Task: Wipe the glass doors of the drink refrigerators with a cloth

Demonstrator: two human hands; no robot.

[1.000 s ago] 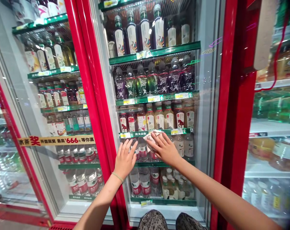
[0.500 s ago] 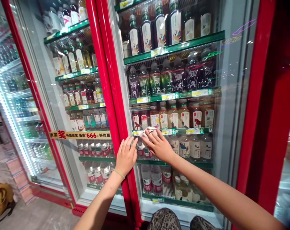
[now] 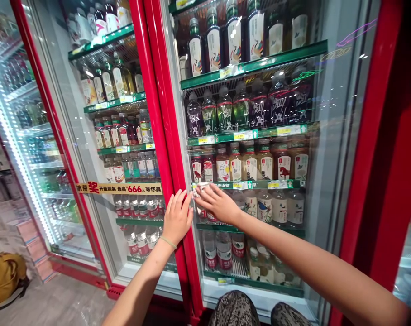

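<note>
My right hand presses a crumpled white wipe against the glass door of a drinks fridge. Whether the wipe is paper or cloth I cannot tell; the fingers cover much of it. Close beside it, my left hand rests on the red door frame, its fingers stretched out and nothing in them. A thin pale band circles the left wrist. Behind the glass, bottles of tea stand in a row just above the right hand.
Green-edged shelves hold several rows of bottles. On the left door runs a gold printed strip. Pinkish boxes and a mustard-yellow bag sit on the floor at left. My patterned knees show at the bottom.
My right hand has slid left across the glass with the wipe, closer to my left hand. The left hand stays on the frame. The view has shifted slightly.
</note>
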